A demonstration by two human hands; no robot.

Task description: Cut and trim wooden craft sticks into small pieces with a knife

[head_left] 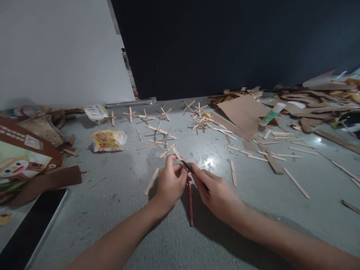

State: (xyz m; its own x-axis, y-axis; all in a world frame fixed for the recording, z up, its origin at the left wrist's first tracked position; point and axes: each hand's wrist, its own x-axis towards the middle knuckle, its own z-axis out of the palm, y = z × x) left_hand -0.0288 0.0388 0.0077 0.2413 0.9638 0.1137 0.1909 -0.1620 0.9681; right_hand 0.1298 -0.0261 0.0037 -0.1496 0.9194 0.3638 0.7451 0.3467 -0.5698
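Note:
My left hand is closed, pinching one end of a pale wooden craft stick that points up and away from me. Close beside it, my right hand is closed round a thin dark tool whose tip meets the stick. A red pencil lies on the grey table under and between my hands. Another loose stick rests just left of my left hand, and one lies right of my right hand.
Several glued stick crosses and loose sticks are scattered beyond my hands. A glue stick lies on cardboard pieces at right. A yellow plastic packet, a picture box and a black tablet sit at left.

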